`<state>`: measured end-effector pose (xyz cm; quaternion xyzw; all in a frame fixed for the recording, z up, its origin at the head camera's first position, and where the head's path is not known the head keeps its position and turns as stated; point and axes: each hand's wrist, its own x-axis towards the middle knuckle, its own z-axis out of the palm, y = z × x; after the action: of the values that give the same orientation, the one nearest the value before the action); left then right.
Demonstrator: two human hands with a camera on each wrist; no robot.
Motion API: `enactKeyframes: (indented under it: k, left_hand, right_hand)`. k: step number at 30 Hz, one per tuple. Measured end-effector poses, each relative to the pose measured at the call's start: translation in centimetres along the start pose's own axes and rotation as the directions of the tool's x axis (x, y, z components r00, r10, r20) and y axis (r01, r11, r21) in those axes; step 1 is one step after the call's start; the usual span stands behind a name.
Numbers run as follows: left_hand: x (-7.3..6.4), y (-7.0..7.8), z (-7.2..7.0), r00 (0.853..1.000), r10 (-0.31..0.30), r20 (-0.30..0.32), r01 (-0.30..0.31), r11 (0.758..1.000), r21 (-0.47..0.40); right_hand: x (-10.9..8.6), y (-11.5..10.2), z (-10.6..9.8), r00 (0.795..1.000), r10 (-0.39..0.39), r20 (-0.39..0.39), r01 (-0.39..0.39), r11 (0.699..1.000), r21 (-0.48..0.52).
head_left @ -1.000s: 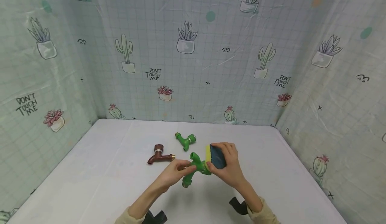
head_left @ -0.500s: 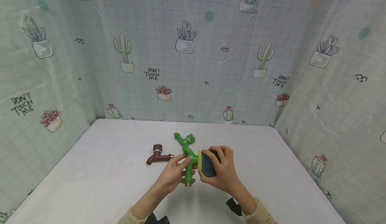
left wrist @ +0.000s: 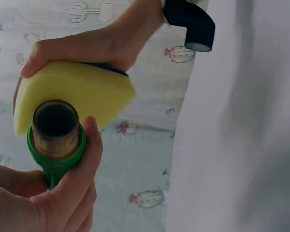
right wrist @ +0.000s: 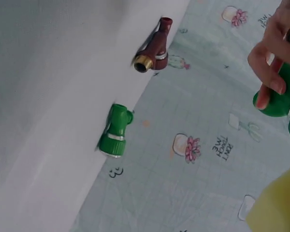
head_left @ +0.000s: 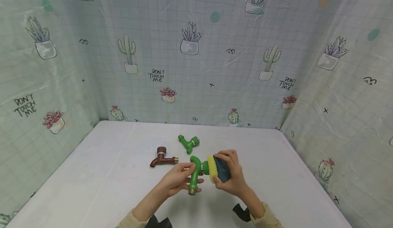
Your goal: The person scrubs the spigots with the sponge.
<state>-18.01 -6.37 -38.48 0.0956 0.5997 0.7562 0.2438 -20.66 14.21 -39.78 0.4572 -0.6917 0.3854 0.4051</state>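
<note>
My left hand grips a green tap by its body, above the table. Its threaded brass inlet points toward me and the curved spout points away. On the tap's right side is a ribbed green knob. My right hand holds a sponge with a yellow foam side and a dark blue backing, fingers over the backing. The yellow face is right at the knob. In the right wrist view, the sponge and the held tap show only in part.
A second green tap lies farther back on the white table. To its left lies a brown tap with a brass inlet. Curtains printed with cacti stand behind and on both sides. Black wrist mounts sit under the forearms.
The left hand has turned the held tap so its inlet faces me. The sponge went left over the knob end, then back right, so the knob shows again. The taps on the table have stayed put.
</note>
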Motion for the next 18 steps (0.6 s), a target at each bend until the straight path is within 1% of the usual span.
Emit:
enactKeyframes:
  k: [1,3,4,5,6,8,10,12,15,18]
  left_hand:
    - [-0.04,-0.05,0.17,0.999,0.043,-0.029,-0.041,0.997,0.058]
    - [-0.1,-0.1,0.49,0.989,0.125,-0.077,-0.111,0.981,0.162]
    - [-0.16,-0.11,0.63,0.984,0.155,-0.088,-0.133,0.969,0.209]
    - [-0.25,-0.1,0.75,0.981,0.171,-0.089,-0.145,0.959,0.243]
    - [-0.33,-0.08,0.83,0.981,0.175,-0.082,-0.148,0.953,0.266]
    - [-0.41,0.01,0.91,0.986,0.158,-0.043,-0.14,0.948,0.286]
    - [-0.42,0.06,0.93,0.992,0.127,-0.001,-0.121,0.949,0.291]
    - [-0.31,0.01,0.88,0.994,0.104,0.025,-0.107,0.956,0.275]
    - [-0.19,-0.26,0.76,0.996,0.09,0.021,-0.092,0.964,0.251]
    - [-0.13,-0.57,0.67,0.996,0.082,0.021,-0.084,0.971,0.222]
  right_hand:
    - [-0.02,-0.18,0.06,1.0,0.03,0.004,-0.03,1.0,0.006]
    - [-0.01,-0.5,0.2,0.997,0.074,0.013,-0.074,0.997,-0.009]
    - [0.01,-0.64,0.27,0.996,0.088,0.017,-0.087,0.996,-0.025]
    - [0.04,-0.77,0.34,0.995,0.095,0.019,-0.095,0.995,-0.043]
    - [0.09,-0.88,0.39,0.995,0.103,0.017,-0.102,0.993,-0.059]
    - [0.23,-1.02,0.45,0.993,0.113,0.016,-0.111,0.99,-0.087]
    - [0.38,-1.09,0.44,0.993,0.12,0.019,-0.117,0.988,-0.104]
    - [0.52,-1.06,0.36,0.991,0.127,0.034,-0.122,0.986,-0.111]
    - [0.54,-0.78,0.22,0.989,0.128,0.068,-0.121,0.988,-0.099]
    - [0.4,-0.2,0.08,0.987,0.14,0.084,-0.135,0.989,-0.062]
